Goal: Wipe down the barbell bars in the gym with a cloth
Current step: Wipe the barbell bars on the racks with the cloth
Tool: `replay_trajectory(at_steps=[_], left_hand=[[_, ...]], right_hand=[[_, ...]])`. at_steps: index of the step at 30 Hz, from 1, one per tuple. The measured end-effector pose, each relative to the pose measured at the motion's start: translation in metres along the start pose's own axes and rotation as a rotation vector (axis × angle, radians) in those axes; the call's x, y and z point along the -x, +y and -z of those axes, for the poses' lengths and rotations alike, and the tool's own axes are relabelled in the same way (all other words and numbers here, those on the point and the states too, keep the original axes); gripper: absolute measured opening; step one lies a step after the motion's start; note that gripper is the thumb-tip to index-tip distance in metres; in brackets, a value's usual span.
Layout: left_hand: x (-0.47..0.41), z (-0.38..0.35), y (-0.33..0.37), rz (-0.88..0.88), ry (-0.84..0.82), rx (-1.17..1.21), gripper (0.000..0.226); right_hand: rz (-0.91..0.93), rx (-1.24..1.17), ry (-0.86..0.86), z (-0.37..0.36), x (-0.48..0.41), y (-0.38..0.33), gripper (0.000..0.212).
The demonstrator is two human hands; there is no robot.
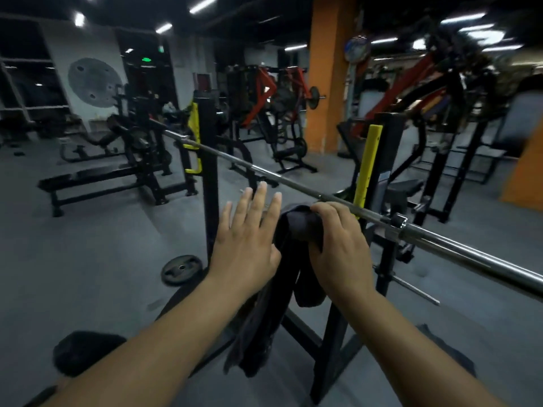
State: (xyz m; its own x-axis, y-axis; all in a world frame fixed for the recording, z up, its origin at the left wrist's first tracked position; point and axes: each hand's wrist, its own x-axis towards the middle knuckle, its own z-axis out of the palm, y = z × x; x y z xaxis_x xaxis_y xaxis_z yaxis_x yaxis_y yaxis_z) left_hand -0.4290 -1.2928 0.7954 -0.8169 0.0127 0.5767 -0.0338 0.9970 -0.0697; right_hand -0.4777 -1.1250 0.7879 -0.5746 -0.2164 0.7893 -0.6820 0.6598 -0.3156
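Far left there's a flat black bench sitting on the grey floor, with more machines behind it, pretty blurry. A bit nearer, a round weight plate lies flat on the floor right by the foot of the black rack post, the one with the yellow hook on it.

The left hand is next, palm down, fingers straight and fanned out, not holding anything. Its thumb side sits right up against the cloth, but I honestly can't say if it's actually touching.

The cloth is dark, bunched up at the top, and hangs down in long folds between the two forearms. The right hand has it, fingers curled over the bunched top and gripping it tight.

The barbell bar runs on a slant from the upper left, through the rack, down to the lower right. It passes just behind the right hand's knuckles. The cloth is on the near side of the bar, very close, but I can't tell whether it's making contact.

Right of the hand is the yellow post of the other rack upright, then the shiny collar and the thick sleeve end of the bar. There's an orange pillar at the back.
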Motion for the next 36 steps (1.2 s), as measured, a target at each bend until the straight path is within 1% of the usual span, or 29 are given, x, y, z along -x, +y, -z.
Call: replay_trajectory(at_steps=[4,6,10,14,18,21,25,32,34,36], left_hand=[[-0.061,-0.059,-0.019,-0.104,-0.003,0.043,0.094],[-0.091,-0.087,-0.022,-0.145,-0.013,0.051,0.095],[-0.149,-0.131,-0.025,-0.221,-0.024,0.112,0.093],[-0.182,-0.175,-0.034,-0.298,-0.021,0.168,0.091],[-0.201,-0.227,-0.040,-0.371,-0.102,0.215,0.095],[-0.219,-0.257,-0.041,-0.446,-0.148,0.252,0.095],[-0.244,-0.282,-0.044,-0.579,-0.136,0.343,0.093],[-0.288,-0.319,-0.066,-0.761,-0.126,0.458,0.091],[-0.296,-0.329,-0.073,-0.791,-0.120,0.469,0.092],[-0.303,-0.336,-0.079,-0.814,-0.123,0.487,0.092]], right_hand=[[-0.045,-0.005,0.076,-0.046,-0.036,0.031,0.036],[-0.069,0.011,0.118,-0.067,-0.054,0.049,0.035],[-0.177,0.033,0.154,-0.095,-0.088,0.086,0.039],[-0.253,0.164,0.126,-0.111,-0.088,0.120,0.043],[-0.365,0.305,0.067,-0.126,-0.069,0.143,0.044],[-0.456,0.379,0.086,-0.142,-0.066,0.149,0.040],[-0.545,0.472,0.164,-0.165,-0.074,0.142,0.035],[-0.686,0.629,0.327,-0.208,-0.095,0.130,0.035],[-0.709,0.724,0.398,-0.209,-0.098,0.129,0.035],[-0.792,0.819,0.492,-0.202,-0.100,0.131,0.032]])
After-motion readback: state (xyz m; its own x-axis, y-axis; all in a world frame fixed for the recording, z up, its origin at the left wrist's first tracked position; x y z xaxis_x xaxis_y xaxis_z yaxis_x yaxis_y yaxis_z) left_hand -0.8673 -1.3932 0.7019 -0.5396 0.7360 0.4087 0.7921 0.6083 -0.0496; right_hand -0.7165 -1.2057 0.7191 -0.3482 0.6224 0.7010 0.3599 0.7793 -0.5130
